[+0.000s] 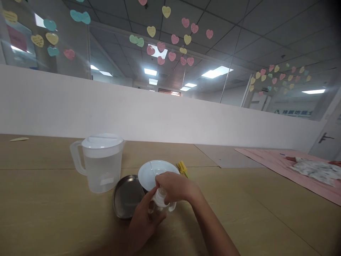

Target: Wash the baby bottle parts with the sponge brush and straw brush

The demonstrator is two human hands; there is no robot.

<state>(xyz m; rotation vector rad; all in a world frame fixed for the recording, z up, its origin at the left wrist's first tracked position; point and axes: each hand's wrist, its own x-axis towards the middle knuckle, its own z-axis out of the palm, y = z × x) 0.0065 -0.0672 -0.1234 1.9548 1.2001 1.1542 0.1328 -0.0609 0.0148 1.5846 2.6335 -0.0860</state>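
Observation:
A clear baby bottle [160,200] with a white collar and side handles stands between my hands, low in the middle of the view. My left hand [145,217] is wrapped round its body from the left. From above, my right hand [176,185] is closed on the bottle's top, with the fingers at the collar and clear tip. Both hands hide part of the bottle. Just behind them is a white bowl [145,173], partly covered by my right hand. To the left lies a shallow metal tray [127,199], its right edge close to the bowl.
A lidded plastic pitcher [102,167] holding clear liquid stands at the left. Behind my right hand lies a yellow-headed brush [182,167]. On the far right, a pink cloth [269,161] bears a patterned garment [315,170]. A white wall [160,119] borders the table's back.

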